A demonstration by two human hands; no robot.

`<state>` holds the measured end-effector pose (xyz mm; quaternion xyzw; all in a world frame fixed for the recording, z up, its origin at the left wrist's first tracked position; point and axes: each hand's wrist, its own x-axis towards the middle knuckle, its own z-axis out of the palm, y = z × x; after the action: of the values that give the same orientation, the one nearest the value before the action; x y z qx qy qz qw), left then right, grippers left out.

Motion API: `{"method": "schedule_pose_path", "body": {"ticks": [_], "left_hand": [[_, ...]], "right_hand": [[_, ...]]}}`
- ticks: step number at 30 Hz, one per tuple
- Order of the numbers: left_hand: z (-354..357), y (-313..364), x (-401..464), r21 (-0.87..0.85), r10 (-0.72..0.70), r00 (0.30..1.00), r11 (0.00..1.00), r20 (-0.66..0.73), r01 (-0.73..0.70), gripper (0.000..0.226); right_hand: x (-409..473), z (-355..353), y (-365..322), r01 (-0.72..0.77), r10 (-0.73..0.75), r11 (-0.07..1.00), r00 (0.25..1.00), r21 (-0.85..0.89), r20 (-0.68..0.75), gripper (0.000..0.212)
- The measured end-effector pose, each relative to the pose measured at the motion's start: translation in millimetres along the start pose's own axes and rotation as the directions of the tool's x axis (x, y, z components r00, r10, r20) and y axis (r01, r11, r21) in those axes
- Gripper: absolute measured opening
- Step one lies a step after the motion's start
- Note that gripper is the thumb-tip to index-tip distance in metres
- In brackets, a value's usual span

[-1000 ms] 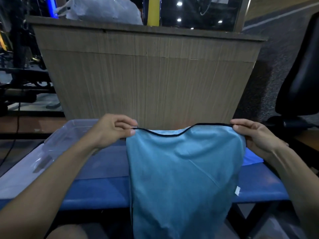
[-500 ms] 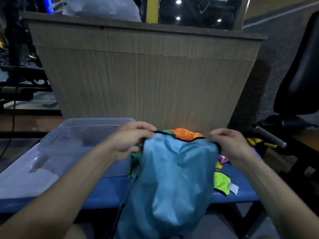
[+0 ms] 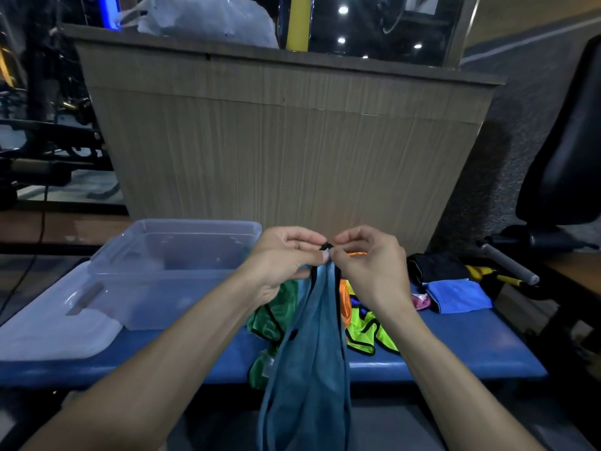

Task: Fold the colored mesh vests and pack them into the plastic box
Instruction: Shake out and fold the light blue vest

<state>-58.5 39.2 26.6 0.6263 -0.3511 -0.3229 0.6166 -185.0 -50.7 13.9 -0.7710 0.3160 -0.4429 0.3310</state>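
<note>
While both forearms angle inward, the left hand (image 3: 286,258) and right hand (image 3: 367,265) meet — fingers pinching the hanging blue vest (image 3: 309,359) top edge — above the worktop (image 3: 455,346).

On the padded bench (image 3: 455,349), the plastic box (image 3: 172,275) stands at the left, its lid (image 3: 48,333) lying flat just left of and before it. The left hand (image 3: 286,262) and right hand (image 3: 370,268) meet above the bench's middle, right of the box, pinching the top edge of a mesh vest (image 3: 309,369) that hangs down before the bench's front edge. Behind the hanging vest, a heap of vests (image 3: 367,330) lies on the bench. Further right lies a folded vest (image 3: 458,294), with a dark garment (image 3: 435,266) behind it. A wooden counter (image 3: 286,151) stands behind the bench; an office chair (image 3: 566,164) stands at the far right.
</note>
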Motion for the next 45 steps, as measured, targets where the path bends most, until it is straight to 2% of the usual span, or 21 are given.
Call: {"method": "schedule_pose_path", "body": {"ticks": [3,5,8,10,12,14,16,21,25,29,33,36,39,43,45], "left_hand": [[-5.5,3.7,-1.7,-0.129,0.007,1.000,0.992,0.018,-0.005,0.017],[-8.9,7.8,-4.5,-0.201,0.013,0.996,0.980,0.087,0.005,0.022],[-14.8,11.6,-13.0,-0.229,0.051,0.982,0.973,0.182,-0.008,0.029],[-21.5,14.9,-18.4,-0.159,0.094,0.974,0.985,0.204,-0.062,0.033],[-30.8,17.4,-22.4,-0.028,0.176,0.973,0.984,0.146,-0.174,0.032],[-44.8,16.4,-25.7,0.115,0.313,0.950,0.943,0.016,-0.313,0.026],[-57.6,14.4,-30.3,0.197,0.458,0.888,0.873,-0.024,-0.445,0.023],[-56.2,12.5,-47.6,0.325,0.615,0.780,0.718,0.120,-0.616,0.011],[-42.9,11.3,-61.5,0.349,0.719,0.686,0.617,0.113,-0.705,0.012],[-36.5,12.2,-67.1,0.236,0.685,0.712,0.675,0.152,-0.699,0.014],[-31.7,2.3,-71.7,0.328,0.710,0.680,0.607,0.183,-0.723,0.022],[-31.9,-0.8,-74.7,0.423,0.777,0.624,0.541,0.078,-0.727,0.024],[-30.4,-1.4,-74.7,0.426,0.725,0.679,0.581,0.118,-0.694,0.032],[-17.3,-5.0,-78.8,0.585,0.761,0.644,0.486,0.082,-0.649,0.052],[-8.7,-3.0,-77.1,0.689,0.803,0.595,0.411,0.037,-0.597,0.048]], "right_hand": [[-6.6,0.5,-4.8,0.062,-0.062,0.998,0.997,0.011,0.038,0.023],[-7.5,0.0,-5.8,0.126,-0.125,0.991,0.992,-0.039,0.025,0.029],[-6.1,-3.4,-7.1,0.206,-0.207,0.978,0.978,-0.020,-0.032,0.019],[-1.2,-9.0,-7.0,0.194,-0.194,0.978,0.981,0.075,-0.012,0.016],[7.5,-22.1,-7.7,0.147,-0.168,0.972,0.980,0.184,0.107,0.020],[19.6,-45.0,-10.9,0.130,-0.214,0.951,0.931,0.279,0.294,0.019],[32.3,-71.4,-20.1,0.144,-0.276,0.937,0.864,0.319,0.421,0.017],[60.9,-102.4,-43.2,0.246,-0.380,0.913,0.802,0.325,0.460,0.013],[65.5,-107.3,-51.1,0.306,-0.425,0.900,0.772,0.310,0.472,0.017],[63.8,-106.8,-53.3,0.308,-0.420,0.902,0.782,0.301,0.460,0.017],[61.6,-106.4,-54.0,0.297,-0.396,0.914,0.800,0.275,0.452,0.018],[60.5,-105.9,-54.7,0.293,-0.383,0.920,0.813,0.260,0.438,0.017],[61.4,-105.6,-54.6,0.282,-0.365,0.927,0.832,0.248,0.418,0.014],[61.8,-99.8,-55.0,0.263,-0.339,0.937,0.843,0.229,0.418,0.014],[60.7,-95.2,-53.9,0.269,-0.339,0.938,0.848,0.221,0.408,0.015]]}}
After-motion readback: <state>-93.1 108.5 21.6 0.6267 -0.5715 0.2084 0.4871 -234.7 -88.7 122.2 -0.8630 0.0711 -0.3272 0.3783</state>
